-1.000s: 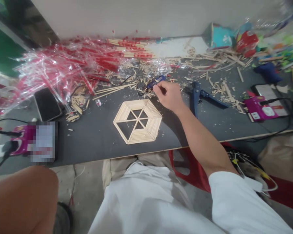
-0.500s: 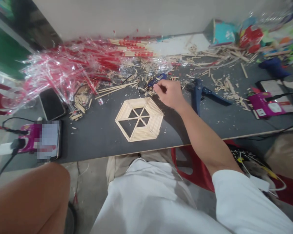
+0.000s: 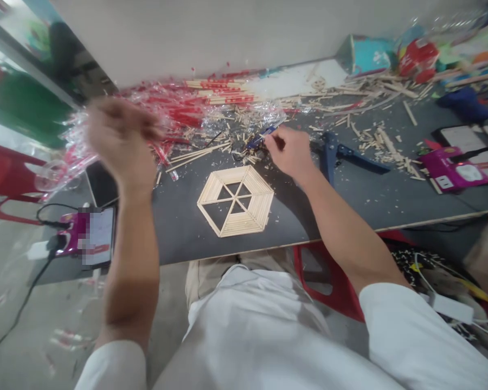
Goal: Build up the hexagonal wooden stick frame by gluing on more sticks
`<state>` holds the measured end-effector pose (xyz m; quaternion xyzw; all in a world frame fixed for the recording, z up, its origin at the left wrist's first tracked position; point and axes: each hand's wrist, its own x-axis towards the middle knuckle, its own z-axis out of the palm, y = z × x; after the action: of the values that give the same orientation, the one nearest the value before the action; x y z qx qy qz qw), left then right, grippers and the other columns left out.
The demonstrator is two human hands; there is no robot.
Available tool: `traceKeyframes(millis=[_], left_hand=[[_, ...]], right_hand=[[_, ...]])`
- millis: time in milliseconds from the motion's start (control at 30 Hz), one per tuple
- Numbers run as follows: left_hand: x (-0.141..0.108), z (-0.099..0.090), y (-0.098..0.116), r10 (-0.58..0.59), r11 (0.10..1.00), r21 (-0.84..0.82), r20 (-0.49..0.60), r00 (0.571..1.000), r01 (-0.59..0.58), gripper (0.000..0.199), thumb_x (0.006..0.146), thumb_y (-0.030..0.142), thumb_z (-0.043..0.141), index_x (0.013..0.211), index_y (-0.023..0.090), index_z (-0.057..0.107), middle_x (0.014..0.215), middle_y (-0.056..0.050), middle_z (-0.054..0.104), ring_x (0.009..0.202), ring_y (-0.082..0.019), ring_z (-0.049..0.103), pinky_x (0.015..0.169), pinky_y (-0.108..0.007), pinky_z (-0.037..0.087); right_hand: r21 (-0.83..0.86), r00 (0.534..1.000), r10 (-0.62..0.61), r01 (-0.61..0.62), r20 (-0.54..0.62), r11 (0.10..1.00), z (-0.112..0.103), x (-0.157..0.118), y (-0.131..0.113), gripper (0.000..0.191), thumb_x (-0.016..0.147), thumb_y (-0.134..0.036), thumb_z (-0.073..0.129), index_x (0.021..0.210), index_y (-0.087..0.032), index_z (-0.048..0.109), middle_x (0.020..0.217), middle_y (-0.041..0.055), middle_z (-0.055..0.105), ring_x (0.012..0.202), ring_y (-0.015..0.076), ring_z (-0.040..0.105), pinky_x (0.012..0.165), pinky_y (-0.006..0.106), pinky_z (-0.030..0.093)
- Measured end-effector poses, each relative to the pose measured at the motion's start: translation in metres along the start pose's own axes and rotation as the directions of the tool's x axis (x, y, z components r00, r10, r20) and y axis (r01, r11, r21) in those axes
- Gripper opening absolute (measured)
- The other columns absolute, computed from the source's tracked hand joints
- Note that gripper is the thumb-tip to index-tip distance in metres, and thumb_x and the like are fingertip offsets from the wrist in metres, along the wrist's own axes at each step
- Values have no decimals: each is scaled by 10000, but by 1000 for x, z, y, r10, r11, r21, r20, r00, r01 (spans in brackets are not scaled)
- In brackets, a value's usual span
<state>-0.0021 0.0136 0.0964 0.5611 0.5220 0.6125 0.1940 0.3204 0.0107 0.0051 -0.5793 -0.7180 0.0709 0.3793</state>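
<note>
A flat hexagonal frame of pale wooden sticks point(image 3: 254, 208) with crossing spokes lies near the table's front edge. Beyond it, my right hand point(image 3: 288, 150) rests with fingers pinched beside a small dark blue object point(image 3: 260, 137); what the fingers hold, if anything, is too small to name. Raised at the left, my left hand point(image 3: 120, 135) is smeared by motion in front of the red and clear plastic wrappers point(image 3: 166, 103), and its fingers cannot be made out. A few loose sticks point(image 3: 199, 153) lie between the hands.
A blue cutting tool point(image 3: 330, 157) lies right of my right hand among wood scraps. Phones and magenta devices point(image 3: 445, 168) with cables sit at both sides. At the back right stand a teal cup point(image 3: 370, 55) and a red object point(image 3: 418, 59). A red chair point(image 3: 8, 179) is at the left.
My left hand and forearm have risen from the lower left to above the left part of the table. My right hand stays by the blue object. The view has shifted slightly.
</note>
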Motion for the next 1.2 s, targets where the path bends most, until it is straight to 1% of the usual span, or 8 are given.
traceKeyframes(millis=[100,200,300,467,667,833,967,1200], left_hand=[[-19,20,-47,-108,985,155,185,977,80,131,1025,154,547,920,223,580,799,8,753,641,-122,693,575,-247,555],[-33,24,-93,-163,958,272,256,953,91,128,987,142,552,905,228,602,787,8,761,644,-117,708,576,-229,538],[-37,18,-115,-114,945,327,299,947,10,100,952,131,591,936,206,656,757,6,745,671,-124,715,653,-236,558],[-37,6,-109,-10,889,439,302,953,-130,82,961,210,649,989,202,726,877,-15,781,808,-159,725,856,-289,564],[-33,-3,-110,33,742,586,453,891,-325,141,966,308,681,948,208,778,1012,-101,769,1043,-275,680,1003,-419,529],[-30,-4,-118,12,707,626,454,891,-328,175,949,266,645,1028,214,792,1045,-114,765,1067,-303,664,1006,-452,531],[-29,-5,-118,15,713,625,440,898,-319,170,941,256,611,934,219,777,1007,-117,750,1044,-306,663,981,-461,538],[-31,4,-110,-5,712,624,466,885,-324,128,949,164,554,959,203,675,1050,-140,720,1096,-319,667,1017,-483,504]], right_hand=[[-77,999,25,-27,-28,997,-4,2,13,329,1016,-568,564,1073,-265,678,969,130,694,1041,342,652,1019,553,516],[-129,999,53,-53,-3,990,-1,1,31,536,935,-588,711,1350,-264,613,1181,158,679,1181,376,634,1096,614,500],[-144,991,118,-109,61,984,7,-2,49,749,818,-547,860,1429,-226,567,1338,197,632,1245,405,630,1128,643,484],[-120,975,203,-192,93,974,15,-2,59,739,767,-325,905,1406,-171,566,1323,195,684,1287,415,648,1163,635,459],[-47,985,174,-173,7,984,15,0,48,533,760,-214,811,1259,-186,627,1272,166,742,1198,359,712,1105,564,527],[-49,970,228,-232,-82,971,15,1,51,453,791,-233,770,1216,-188,620,1234,174,746,1187,353,716,1094,550,531],[-109,946,281,-300,-159,948,20,1,59,445,804,-309,792,1202,-190,632,1196,182,739,1156,377,701,1083,591,515],[-113,946,268,-291,-181,950,30,-1,54,483,821,-347,791,1225,-146,619,1210,202,716,1171,376,670,1097,584,500]])
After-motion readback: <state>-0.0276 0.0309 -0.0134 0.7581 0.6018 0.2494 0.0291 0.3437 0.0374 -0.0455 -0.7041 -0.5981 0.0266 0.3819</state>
